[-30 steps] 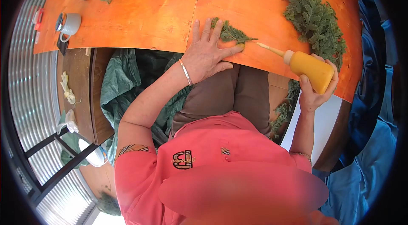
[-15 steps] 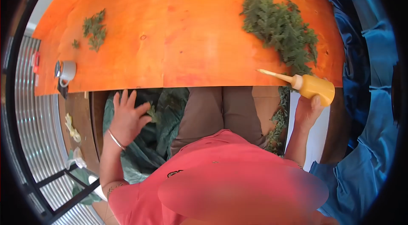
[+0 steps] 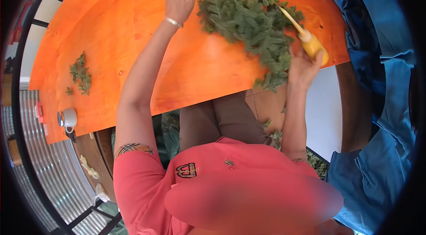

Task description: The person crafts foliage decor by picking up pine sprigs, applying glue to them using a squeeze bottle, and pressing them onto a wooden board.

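The right hand [image 3: 304,70] is wrapped around a yellow bottle [image 3: 317,49], which tilts so that its long thin nozzle [image 3: 290,18] points up and to the left; the nozzle's tip shows against the heap of green branches [image 3: 248,22], though whether it touches them I cannot tell; the heap lies on the right part of the orange tabletop [image 3: 111,35], running slantwise from the far side down to the near edge, beside the right hand, and its needles are slightly blurred.

The left hand [image 3: 179,2] is released, its fingers spread, above the tabletop just left of the heap's far end; its fingertips come close to the top of the view, and a bracelet [image 3: 173,22] circles the wrist; whether the thumb brushes the nearest needles I cannot tell.

Well apart on the left lie a few small sprigs [image 3: 80,74]; a mug [image 3: 69,117] is near the tabletop's left end, with a small red object [image 3: 39,111] further left; blue cloth [image 3: 397,17] hangs beyond the right end.
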Demonstrator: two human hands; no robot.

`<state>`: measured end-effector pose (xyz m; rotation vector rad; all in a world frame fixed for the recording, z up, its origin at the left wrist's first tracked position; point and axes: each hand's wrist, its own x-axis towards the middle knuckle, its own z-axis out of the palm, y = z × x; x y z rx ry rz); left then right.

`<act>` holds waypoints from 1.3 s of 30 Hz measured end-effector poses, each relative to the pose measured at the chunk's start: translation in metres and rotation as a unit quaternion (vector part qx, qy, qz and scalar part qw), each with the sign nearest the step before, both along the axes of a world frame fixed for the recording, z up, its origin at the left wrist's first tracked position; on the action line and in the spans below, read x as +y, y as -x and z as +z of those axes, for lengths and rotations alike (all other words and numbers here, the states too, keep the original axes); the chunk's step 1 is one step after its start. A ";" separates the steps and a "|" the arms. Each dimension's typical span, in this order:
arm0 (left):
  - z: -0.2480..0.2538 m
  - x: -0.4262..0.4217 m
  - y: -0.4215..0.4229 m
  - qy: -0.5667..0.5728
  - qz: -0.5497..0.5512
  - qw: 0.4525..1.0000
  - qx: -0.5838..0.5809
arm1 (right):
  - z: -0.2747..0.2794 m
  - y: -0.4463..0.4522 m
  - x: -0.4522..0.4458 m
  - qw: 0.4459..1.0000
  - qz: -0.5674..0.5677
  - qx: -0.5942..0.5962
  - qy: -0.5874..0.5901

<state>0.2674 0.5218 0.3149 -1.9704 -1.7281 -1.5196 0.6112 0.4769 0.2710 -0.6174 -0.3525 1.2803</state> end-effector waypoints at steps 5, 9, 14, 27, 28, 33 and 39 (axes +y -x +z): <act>0.023 -0.141 -0.055 -0.110 -0.084 0.977 0.163 | -0.011 0.053 0.019 0.996 0.082 0.045 -0.002; 0.011 -0.201 -0.130 0.053 -0.267 0.922 0.277 | -0.016 0.062 0.026 0.995 0.077 0.065 -0.011; -0.005 -0.139 -0.141 0.032 -0.288 0.902 0.321 | -0.001 0.054 0.014 0.995 0.058 0.069 -0.038; 0.054 -0.270 -0.060 0.049 0.040 0.922 0.383 | 0.049 -0.022 -0.025 0.982 0.034 -0.053 -0.180; 0.034 -0.281 -0.060 0.113 0.032 0.921 0.373 | 0.049 -0.018 -0.036 0.983 0.039 -0.056 -0.172; -0.048 -0.300 -0.072 0.145 0.103 0.947 0.267 | 0.045 -0.003 -0.077 0.981 0.083 -0.092 -0.147; -0.057 -0.313 -0.094 0.091 0.190 0.961 0.177 | 0.036 0.011 -0.093 0.971 0.137 -0.137 -0.138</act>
